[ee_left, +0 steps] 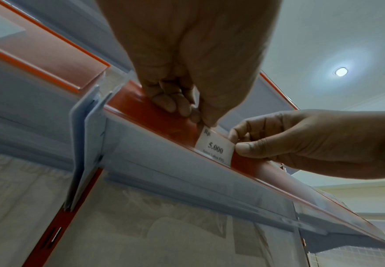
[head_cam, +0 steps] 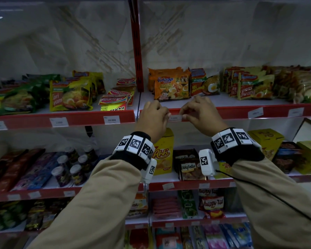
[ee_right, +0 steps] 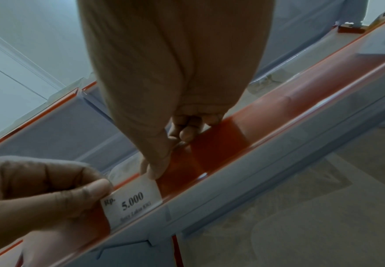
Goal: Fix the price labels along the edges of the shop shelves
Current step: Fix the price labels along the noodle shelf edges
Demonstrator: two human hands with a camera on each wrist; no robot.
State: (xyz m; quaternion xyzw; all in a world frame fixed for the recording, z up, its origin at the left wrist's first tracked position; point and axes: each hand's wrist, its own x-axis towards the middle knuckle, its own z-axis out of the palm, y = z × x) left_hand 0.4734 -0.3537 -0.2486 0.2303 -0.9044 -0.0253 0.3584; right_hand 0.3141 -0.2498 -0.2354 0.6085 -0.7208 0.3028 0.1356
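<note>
A small white price label [ee_left: 215, 146] reading 5.000 sits in the red shelf-edge strip [head_cam: 223, 110], long axis along the rail. The left hand [head_cam: 153, 119] pinches its left end, the right hand [head_cam: 199, 114] its right, seemingly equally near.

Above the shelf edge: I saw an open strip of white shelf [head_cam: 223, 101] in front of the noodle packets [head_cam: 171, 87].
Behind it: those packets blocked deeper reach.
Left: the red upright [head_cam: 138, 60] stood in the way.
Below: a yellow snack box [head_cam: 164, 151] rose close under the red rail [head_cam: 232, 111].
</note>
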